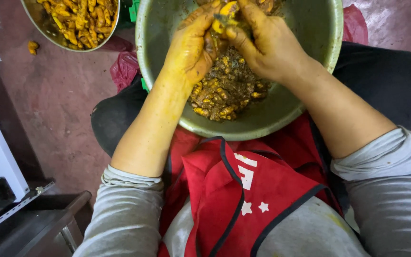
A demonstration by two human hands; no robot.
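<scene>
At the top centre of the frame, a large green metal bowl (310, 95) sits in my lap above my red apron (243, 190), which carries white star shapes. My yellow-stained left hand (191, 47) and right hand (267, 45) meet over it, fingers curled together around a turmeric root (228, 9). More turmeric pieces (227, 90) lie below. A second bowl (41, 21) of roots sits upper left.

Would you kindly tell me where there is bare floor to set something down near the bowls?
Bare floor lies left of the big bowl, below the second bowl and a stray root. Both hands, left and right, crowd the big bowl's root pile.
</scene>
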